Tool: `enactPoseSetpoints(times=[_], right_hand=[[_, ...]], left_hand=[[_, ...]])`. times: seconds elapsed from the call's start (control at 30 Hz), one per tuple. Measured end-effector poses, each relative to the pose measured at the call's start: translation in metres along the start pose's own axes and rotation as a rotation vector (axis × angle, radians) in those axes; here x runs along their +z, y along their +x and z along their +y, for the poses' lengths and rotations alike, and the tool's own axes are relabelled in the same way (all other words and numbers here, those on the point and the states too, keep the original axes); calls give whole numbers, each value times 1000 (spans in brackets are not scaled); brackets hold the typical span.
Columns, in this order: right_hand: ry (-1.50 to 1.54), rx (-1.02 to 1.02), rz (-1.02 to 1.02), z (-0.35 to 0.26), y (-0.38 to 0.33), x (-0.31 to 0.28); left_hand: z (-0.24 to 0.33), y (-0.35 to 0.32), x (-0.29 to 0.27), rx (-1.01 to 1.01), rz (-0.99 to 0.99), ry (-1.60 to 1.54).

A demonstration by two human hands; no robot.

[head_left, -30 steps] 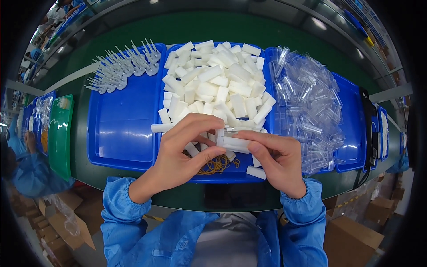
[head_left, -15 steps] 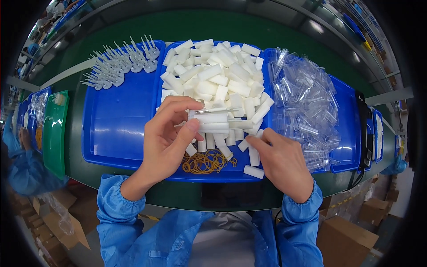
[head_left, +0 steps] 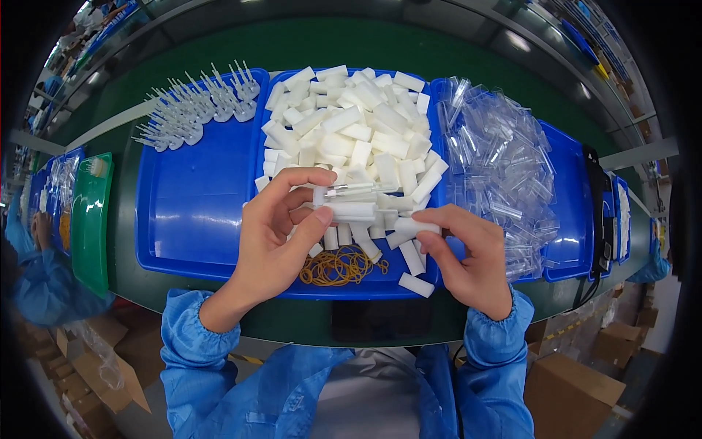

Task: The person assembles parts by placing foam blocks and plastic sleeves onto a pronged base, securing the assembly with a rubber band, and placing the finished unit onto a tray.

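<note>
My left hand [head_left: 278, 230] is closed round a pale pronged piece [head_left: 360, 190], held sideways over the middle tray. A white foam sleeve [head_left: 349, 212] sits along its lower side; clear prongs show bare above it. Between the thumb and fingers of my right hand [head_left: 472, 252] is a loose white foam sleeve [head_left: 418, 227], its end toward the left hand's piece and apart from it. Beneath both hands a heap of white foam sleeves [head_left: 358, 121] fills the blue middle tray [head_left: 344, 293]. Tan rubber bands [head_left: 338, 265] lie at its near edge.
Several pronged pieces [head_left: 194, 110] stand at the back of the left blue tray [head_left: 186, 205]. Clear plastic sleeves [head_left: 501, 154] are heaped at the right. A green tray [head_left: 93, 234] and a co-worker's blue sleeve [head_left: 47, 274] are at far left. Cardboard boxes [head_left: 574, 395] stand below.
My right hand has picked a foam sleeve up from the heap's near right and raised it slightly. The left hand's piece has tilted a little.
</note>
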State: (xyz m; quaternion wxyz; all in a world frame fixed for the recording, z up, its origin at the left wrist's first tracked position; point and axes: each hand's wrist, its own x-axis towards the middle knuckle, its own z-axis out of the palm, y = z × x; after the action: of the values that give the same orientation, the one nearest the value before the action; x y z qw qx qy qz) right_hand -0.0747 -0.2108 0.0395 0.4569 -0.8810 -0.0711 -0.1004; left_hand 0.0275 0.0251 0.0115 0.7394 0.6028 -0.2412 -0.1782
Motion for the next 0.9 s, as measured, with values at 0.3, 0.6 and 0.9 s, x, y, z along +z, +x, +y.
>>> enactPoseSetpoints(times=[0.3,0.6,0.9], right_hand=[[369,166,180,1,-6,1],[444,202,210,6,-1,1],[650,302,104,3,-3,5]], left_hand=[[3,-1,4,-70,-58,79],[-3,0,3,5,-96,45],[-3,-3,7,-24,-97,158]])
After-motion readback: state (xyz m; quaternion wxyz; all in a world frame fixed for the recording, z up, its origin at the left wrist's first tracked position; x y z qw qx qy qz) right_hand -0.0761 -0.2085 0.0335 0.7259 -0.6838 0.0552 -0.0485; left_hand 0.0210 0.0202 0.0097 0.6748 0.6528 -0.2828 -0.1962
